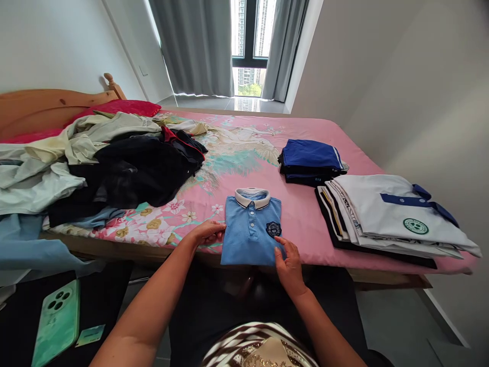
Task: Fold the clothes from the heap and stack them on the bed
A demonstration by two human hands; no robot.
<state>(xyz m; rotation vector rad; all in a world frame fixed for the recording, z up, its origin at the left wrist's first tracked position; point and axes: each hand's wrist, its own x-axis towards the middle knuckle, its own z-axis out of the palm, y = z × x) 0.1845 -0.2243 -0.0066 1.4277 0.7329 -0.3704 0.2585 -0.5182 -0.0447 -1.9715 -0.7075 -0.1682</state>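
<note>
A light blue polo shirt [239, 239] lies folded into a rectangle at the near edge of the bed, its white collar toward the window and a dark badge on the chest. My left hand [209, 233] is closed at the shirt's left edge, fingertips pinching the fabric. On the other side, my right hand [291, 262] rests against the lower right part of the shirt. Its thumb and index finger are apart, the index finger just below the badge. The underside of the shirt is hidden.
Loose clothes [141, 168] are heaped on the left of the pink bedsheet [301, 216]. At right stand a stack of folded shirts [385, 224], a white one on top, and a smaller blue and black stack [313, 158]. A green phone [57, 321] and a card [90, 335] lie lower left.
</note>
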